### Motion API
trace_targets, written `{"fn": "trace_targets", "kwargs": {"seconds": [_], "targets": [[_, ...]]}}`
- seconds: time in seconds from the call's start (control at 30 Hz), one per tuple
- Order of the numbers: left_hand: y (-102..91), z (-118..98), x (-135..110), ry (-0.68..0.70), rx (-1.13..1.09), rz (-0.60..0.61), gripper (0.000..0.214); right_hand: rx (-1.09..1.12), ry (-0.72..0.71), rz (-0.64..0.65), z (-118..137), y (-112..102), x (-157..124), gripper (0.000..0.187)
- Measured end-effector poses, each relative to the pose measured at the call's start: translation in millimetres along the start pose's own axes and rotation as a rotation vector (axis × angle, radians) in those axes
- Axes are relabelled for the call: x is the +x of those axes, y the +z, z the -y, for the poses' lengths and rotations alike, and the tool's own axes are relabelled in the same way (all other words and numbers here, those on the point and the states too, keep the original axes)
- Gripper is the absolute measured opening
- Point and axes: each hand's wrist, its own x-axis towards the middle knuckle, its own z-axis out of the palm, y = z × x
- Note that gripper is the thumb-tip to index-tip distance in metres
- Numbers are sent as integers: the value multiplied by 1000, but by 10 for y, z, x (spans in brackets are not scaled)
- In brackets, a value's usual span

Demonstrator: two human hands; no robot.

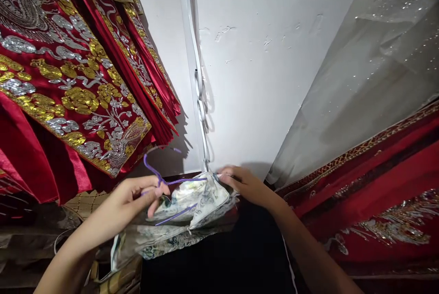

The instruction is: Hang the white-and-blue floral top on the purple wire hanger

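Note:
My left hand point(132, 198) pinches a purple wire hanger point(161, 179) near the base of its hook. On the hanger hangs a folded white patterned garment in a clear plastic cover point(187, 214). My right hand point(245, 184) is closed on the right end of the hanger and the plastic cover's top edge. Both hands are low in the view, in front of a white wall.
Red garments with gold and silver embroidery point(61, 83) hang at the upper left. A grey sheer sparkly fabric point(370, 79) and more red embroidered cloth point(377, 193) hang at the right. A white strap point(199, 88) runs down the white wall point(260, 56).

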Motion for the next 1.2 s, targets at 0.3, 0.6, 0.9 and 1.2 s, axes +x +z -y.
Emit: {"fn": "trace_targets", "kwargs": {"seconds": [0.3, 0.6, 0.9, 1.2], "targets": [[242, 330, 364, 563, 356, -965, 16, 373, 116, -441, 182, -484, 346, 40], [953, 593, 736, 153, 309, -207, 42, 481, -19, -638, 31, -702, 524, 35], [1271, 730, 907, 107, 243, -240, 30, 388, -85, -707, -71, -877, 781, 34], [1538, 813, 772, 176, -31, -223, 28, 396, 68, -847, -442, -696, 210, 35]]}}
